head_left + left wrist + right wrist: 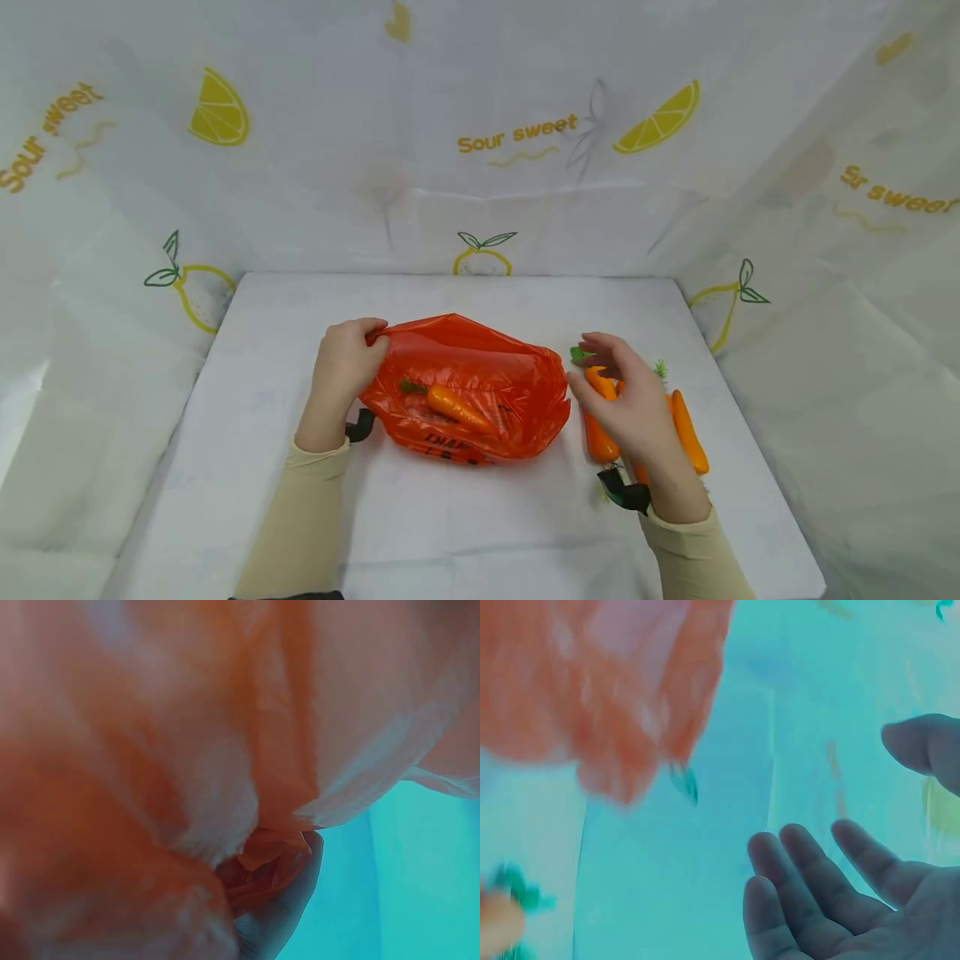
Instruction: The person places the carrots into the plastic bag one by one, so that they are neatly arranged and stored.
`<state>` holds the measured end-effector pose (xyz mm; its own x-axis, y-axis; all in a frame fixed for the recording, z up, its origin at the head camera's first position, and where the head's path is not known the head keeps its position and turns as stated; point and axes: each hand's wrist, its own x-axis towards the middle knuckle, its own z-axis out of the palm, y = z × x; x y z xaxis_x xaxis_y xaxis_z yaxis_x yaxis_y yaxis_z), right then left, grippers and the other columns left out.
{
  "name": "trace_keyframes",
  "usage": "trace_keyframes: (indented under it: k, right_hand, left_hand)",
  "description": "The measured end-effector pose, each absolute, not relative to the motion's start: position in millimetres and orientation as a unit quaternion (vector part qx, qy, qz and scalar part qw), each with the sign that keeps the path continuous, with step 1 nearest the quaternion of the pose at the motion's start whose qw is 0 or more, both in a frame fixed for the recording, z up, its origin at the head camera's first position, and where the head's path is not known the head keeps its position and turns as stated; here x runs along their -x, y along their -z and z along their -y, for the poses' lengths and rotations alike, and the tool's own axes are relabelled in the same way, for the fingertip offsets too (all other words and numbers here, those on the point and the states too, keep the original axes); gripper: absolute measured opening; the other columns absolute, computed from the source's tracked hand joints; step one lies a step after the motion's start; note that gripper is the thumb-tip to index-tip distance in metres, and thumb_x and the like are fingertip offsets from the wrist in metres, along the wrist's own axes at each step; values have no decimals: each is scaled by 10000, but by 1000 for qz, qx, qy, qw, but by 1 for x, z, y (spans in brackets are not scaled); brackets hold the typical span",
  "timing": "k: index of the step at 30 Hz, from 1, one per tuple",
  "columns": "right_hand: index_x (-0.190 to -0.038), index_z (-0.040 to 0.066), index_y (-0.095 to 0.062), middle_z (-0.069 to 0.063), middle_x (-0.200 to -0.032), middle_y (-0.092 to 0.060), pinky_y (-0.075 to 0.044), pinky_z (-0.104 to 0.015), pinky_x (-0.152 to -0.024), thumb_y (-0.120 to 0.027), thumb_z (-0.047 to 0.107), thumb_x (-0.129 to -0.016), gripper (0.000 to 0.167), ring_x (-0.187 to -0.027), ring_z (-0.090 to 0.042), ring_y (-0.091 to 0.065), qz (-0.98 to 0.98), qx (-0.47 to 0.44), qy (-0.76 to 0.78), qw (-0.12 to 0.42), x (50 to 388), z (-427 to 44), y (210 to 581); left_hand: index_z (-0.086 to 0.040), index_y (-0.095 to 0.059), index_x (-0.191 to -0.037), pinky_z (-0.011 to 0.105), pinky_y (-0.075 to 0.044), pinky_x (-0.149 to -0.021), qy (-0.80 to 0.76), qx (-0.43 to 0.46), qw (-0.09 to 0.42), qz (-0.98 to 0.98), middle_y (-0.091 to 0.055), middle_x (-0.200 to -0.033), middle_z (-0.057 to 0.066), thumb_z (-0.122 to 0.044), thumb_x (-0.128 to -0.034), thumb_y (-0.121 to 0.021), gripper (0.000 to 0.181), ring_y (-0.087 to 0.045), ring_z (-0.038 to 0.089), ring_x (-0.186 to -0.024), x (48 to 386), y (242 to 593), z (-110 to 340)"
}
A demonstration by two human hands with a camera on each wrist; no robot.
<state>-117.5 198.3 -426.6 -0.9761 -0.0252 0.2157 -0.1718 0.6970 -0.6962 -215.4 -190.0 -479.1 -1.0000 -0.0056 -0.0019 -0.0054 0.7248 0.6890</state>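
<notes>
A pale, thin back sheet [300, 208] hangs behind a white surface [465, 517], with a left sheet [82, 375] and a right sheet [862, 400] closing in the sides. The cloth is creased in places. Its print shows yellow lemon slices [219, 108], outlined whole lemons [482, 262] with green leaves, faint hearts [399, 22] and orange "Sour sweet" lettering [517, 133] above wavy lines. The surface meets the back sheet along a straight far edge; its near right corner is rounded. Light falls softly, brightest at the lower left. In both wrist views, the background looks blue-green.
</notes>
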Motion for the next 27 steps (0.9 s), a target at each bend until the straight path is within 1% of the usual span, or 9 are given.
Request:
trace_keyframes:
  k: [2,5,8,11,15,19,23,25,27]
  right_hand:
    - [-1558,152,-591,-67,-1470,-714,-539,-238,-1034,-782,273,-1045,560,-1256,-279,-705,913,-37,-392,110,119,-210,426]
    - [-1591,176,-563,-95,-1501,-698,-471,-104,-1004,-769,280,-1053,586,-1277,-253,-683,908,-11,-400,124,123,-226,429]
    - [-1609,189,-552,-93,-1508,-690,-446,-68,-999,-759,283,-1057,596,-1258,-150,-663,903,13,-410,128,127,-240,432]
    - [-1621,176,-540,-92,-1517,-679,-439,-53,-994,-755,288,-1062,609,-1211,1,-631,900,32,-417,123,130,-254,437]
    - [-1651,173,-502,-121,-1559,-649,-434,-48,-966,-735,347,-1070,649,-1177,98,-573,905,65,-407,104,133,-270,443]
    - [-1668,200,-486,-124,-1584,-633,-427,-38,-922,-727,400,-1067,677,-1157,98,-558,907,104,-399,86,135,-284,450]
    - [-1684,224,-472,-127,-1612,-618,-411,-33,-895,-717,436,-1068,697,-1126,96,-544,908,156,-381,78,129,-305,460]
    - [-1701,233,-451,-127,-1639,-599,-462,-98,-1000,-708,461,-1069,719,-1209,-19,-601,908,194,-363,73,123,-318,465]
    - [-1717,237,-430,-131,-1667,-575,-497,-188,-1099,-691,482,-1071,738,-1298,-157,-612,906,236,-344,65,118,-331,468]
  left_hand:
    - [-48,-735,-1450,549,-628,-994,369,-12,4,930,-760,-1399,197,-215,-1085,-577,431,-704,390,-1145,211,478,198]
    - [-46,-736,-1446,543,-617,-971,367,-30,12,930,-758,-1398,201,-213,-1083,-567,434,-691,391,-1122,204,476,209]
    - [-42,-738,-1441,545,-612,-972,367,-47,16,929,-760,-1390,208,-207,-1081,-566,432,-691,391,-1119,197,473,218]
    - [-45,-738,-1442,545,-616,-975,366,-62,18,928,-761,-1388,210,-208,-1081,-566,432,-697,388,-1124,191,472,225]
    - [-45,-740,-1438,550,-623,-980,364,-76,24,928,-762,-1387,209,-204,-1079,-572,427,-703,388,-1132,185,471,231]
    - [-42,-737,-1442,542,-623,-958,362,-84,27,928,-760,-1396,208,-193,-1079,-575,426,-700,387,-1104,182,471,234]
    - [-43,-738,-1444,544,-617,-978,363,-74,24,928,-760,-1405,198,-191,-1077,-586,424,-711,390,-1127,186,474,224]
    - [-43,-740,-1442,546,-620,-1009,366,-64,23,928,-762,-1404,191,-196,-1078,-599,419,-722,385,-1172,191,476,215]
    - [-42,-752,-1423,544,-626,-1021,369,-54,27,928,-774,-1380,183,-195,-1073,-621,404,-733,379,-1182,197,478,203]
